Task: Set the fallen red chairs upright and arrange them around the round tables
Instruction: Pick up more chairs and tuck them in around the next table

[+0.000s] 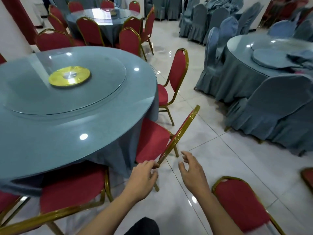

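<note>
Chair placement in progress. The left hand [144, 173] pinches the gold frame of a red padded chair [153, 141] at the 4 o'clock edge of the round glass-topped counter [94, 126]; the right hand [191, 168] hovers open beside it. Next, judged: push the seat inward, squarely.

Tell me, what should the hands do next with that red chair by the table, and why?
Probably nudge the chair straighter toward the round table. The left hand touches the bottom of its gold back frame, the right hand hovers free beside it, and the chair stands at an angle with its seat only partly under the cloth.
</note>
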Demonstrator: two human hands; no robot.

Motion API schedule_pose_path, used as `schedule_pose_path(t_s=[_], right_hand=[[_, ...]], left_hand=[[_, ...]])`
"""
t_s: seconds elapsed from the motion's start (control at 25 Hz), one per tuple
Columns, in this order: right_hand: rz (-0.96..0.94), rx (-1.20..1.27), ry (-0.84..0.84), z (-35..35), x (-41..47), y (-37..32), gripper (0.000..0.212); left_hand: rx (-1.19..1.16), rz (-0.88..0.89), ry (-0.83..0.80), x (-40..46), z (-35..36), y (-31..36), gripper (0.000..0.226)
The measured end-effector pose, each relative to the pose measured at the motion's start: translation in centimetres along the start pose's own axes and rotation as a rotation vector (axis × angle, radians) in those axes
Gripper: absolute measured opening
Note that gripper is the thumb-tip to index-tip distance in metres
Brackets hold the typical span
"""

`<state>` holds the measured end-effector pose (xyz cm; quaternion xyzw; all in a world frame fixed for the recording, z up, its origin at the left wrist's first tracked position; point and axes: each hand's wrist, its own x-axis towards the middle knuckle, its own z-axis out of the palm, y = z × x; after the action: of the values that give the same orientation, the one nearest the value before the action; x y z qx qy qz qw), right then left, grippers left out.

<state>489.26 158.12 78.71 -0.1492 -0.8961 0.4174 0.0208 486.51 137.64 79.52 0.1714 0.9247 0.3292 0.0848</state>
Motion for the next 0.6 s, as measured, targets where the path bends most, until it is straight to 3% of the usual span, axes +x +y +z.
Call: schedule_pose_path(t_s=[0.2, 0.4, 0.6], right_hand=[[-0.072, -0.035, -0.017, -4.7, 7.7, 3.1, 0.039], [-0.118, -0.086, -0.083, -6.4, 17.7, 4.2, 0.049], [-0.106, -0.190, -0.105, -7.9, 25.9, 5.4, 0.063]], left_hand=[[-0.031, -0.040, 0.016, 7.0, 3.3, 3.3, 0.022], [-0.127, -0.169, 0.060, 14.0, 5.6, 5.2, 0.040], [-0.201, -0.299, -0.048, 19.5, 8.8, 6.5, 0.050]])
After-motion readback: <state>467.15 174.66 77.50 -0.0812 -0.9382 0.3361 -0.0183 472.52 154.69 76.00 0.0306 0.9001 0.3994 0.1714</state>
